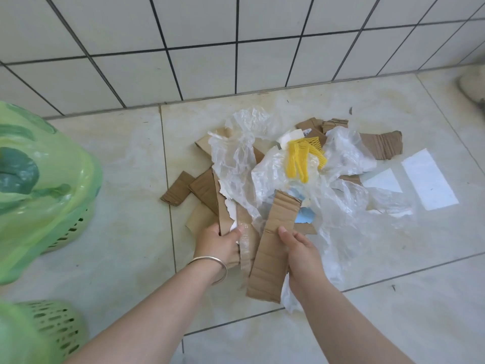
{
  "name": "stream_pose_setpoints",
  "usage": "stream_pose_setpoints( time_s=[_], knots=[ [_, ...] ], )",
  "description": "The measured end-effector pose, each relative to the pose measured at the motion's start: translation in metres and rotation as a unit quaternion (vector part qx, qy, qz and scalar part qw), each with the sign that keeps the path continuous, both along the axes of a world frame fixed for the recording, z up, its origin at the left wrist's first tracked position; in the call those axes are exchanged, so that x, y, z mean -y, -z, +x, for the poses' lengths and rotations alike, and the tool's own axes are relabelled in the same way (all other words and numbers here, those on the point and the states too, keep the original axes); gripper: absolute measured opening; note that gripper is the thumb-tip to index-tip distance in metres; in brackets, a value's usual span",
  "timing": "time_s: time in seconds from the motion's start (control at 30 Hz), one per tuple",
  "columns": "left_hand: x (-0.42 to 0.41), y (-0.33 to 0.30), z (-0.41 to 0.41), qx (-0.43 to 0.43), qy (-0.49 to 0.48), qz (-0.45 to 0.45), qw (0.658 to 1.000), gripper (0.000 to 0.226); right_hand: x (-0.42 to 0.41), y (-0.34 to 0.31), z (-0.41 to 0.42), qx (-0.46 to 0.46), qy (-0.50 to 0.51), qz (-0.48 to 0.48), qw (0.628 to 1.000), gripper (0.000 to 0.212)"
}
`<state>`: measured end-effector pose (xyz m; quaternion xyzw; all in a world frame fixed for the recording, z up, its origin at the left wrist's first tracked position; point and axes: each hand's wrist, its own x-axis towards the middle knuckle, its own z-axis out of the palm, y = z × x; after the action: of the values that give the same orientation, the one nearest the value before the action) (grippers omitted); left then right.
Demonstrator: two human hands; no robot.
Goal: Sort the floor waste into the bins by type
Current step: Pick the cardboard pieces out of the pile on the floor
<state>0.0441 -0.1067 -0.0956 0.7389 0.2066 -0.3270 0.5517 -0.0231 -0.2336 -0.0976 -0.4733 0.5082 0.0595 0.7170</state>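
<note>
Pale glazed floor tiles (pixel 110 158) run up to a wall of white tiles with dark grout (pixel 199 43) at twelve o'clock, and the waste pile lies on the floor at the centre of my view. My left hand (pixel 220 243) grips a torn cardboard piece with a white peeled edge (pixel 231 219), thumb over its top face and fingers curled beneath, with a silver bangle (pixel 210 266) on that wrist. My right hand (pixel 301 253) pinches a long corrugated cardboard strip (pixel 273 245), thumb pressed on top near its right edge, the rest of the fingers hidden below; a scrap of clear film hangs under that wrist. The strip points toward twelve o'clock and overlaps a blue paper scrap (pixel 305 215). Beyond it, crumpled clear plastic sheets (pixel 236 158) lie heaped over more cardboard, with a yellow foam net (pixel 299 161) on top of them. At three o'clock of the pile lie a torn brown cardboard flap (pixel 380 145) and two white paper pieces, a rectangle (pixel 427 179) and a triangle (pixel 383 181). A small cardboard offcut (pixel 177 191) sits at nine o'clock of the pile. Well apart at nine o'clock stands a green slotted bin lined with a green bag (pixel 39 195), and a second green slotted bin (pixel 52 327) sits at seven o'clock.
</note>
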Motion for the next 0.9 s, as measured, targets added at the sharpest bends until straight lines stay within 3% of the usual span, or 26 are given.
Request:
stream_pose_setpoints(
  time_s=[0.17, 0.33, 0.5, 0.7, 0.83, 0.9],
  knots=[
    [-0.006, -0.002, -0.004, 0.015, -0.002, 0.071, 0.997, 0.015, -0.003, -0.010, -0.012, 0.045, -0.063, 0.042, 0.996, 0.013],
    [-0.014, -0.012, -0.010, 0.024, 0.035, 0.105, 0.994, 0.026, -0.014, -0.014, -0.027, 0.027, -0.142, 0.004, 0.989, 0.023],
    [-0.026, -0.019, -0.028, 0.026, 0.086, 0.069, 0.994, 0.010, -0.024, -0.018, -0.038, 0.029, -0.178, 0.002, 0.984, 0.013],
    [-0.039, -0.015, -0.039, 0.032, 0.050, 0.060, 0.996, 0.015, -0.014, -0.017, -0.047, 0.009, -0.116, -0.046, 0.992, 0.003],
    [-0.048, -0.014, -0.040, 0.028, 0.004, 0.037, 0.999, 0.015, -0.003, -0.014, -0.058, 0.006, -0.058, -0.045, 0.997, 0.037],
    [-0.054, -0.013, -0.040, 0.016, -0.025, 0.021, 0.999, 0.007, 0.002, -0.012, -0.061, 0.002, -0.048, -0.036, 0.998, 0.031]
  ],
)
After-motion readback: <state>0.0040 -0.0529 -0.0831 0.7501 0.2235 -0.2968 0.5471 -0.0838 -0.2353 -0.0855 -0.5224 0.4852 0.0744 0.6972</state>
